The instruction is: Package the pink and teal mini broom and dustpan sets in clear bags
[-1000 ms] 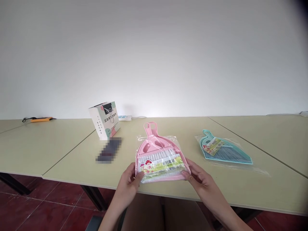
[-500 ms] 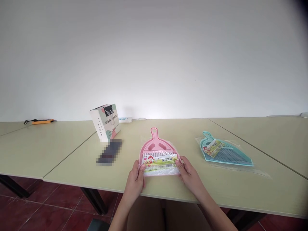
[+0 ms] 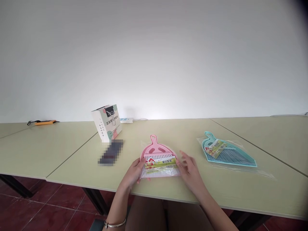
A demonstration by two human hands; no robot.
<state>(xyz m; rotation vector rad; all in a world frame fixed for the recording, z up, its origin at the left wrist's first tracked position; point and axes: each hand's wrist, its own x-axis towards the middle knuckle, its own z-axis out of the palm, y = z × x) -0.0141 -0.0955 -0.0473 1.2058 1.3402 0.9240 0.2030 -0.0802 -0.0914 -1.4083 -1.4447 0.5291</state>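
Note:
A pink dustpan and brush set (image 3: pixel 157 149) in clear plastic wrap, with a printed label across it, is held low over the table's front edge, its handle pointing away. My left hand (image 3: pixel 133 171) grips its left edge, thumb on top and fingers underneath. At the right edge, my right hand (image 3: pixel 190 168) has its fingers spread, with the thumb near the end of the label. Further right lies a teal dustpan and brush set (image 3: pixel 228 154), also wrapped in plastic, with its label near the handle.
A white printed paper bag (image 3: pixel 108 123) stands at the back left of the table (image 3: pixel 72 175). In front of it is a dark pixelated item (image 3: pixel 112 153). An orange object with a black cord (image 3: pixel 45 122) and a white power strip (image 3: pixel 126 120) lie along the wall.
My right hand has loosened and spread its fingers at the pink set's right edge. The pink set has come slightly nearer and lower, and my left hand has turned around its edge.

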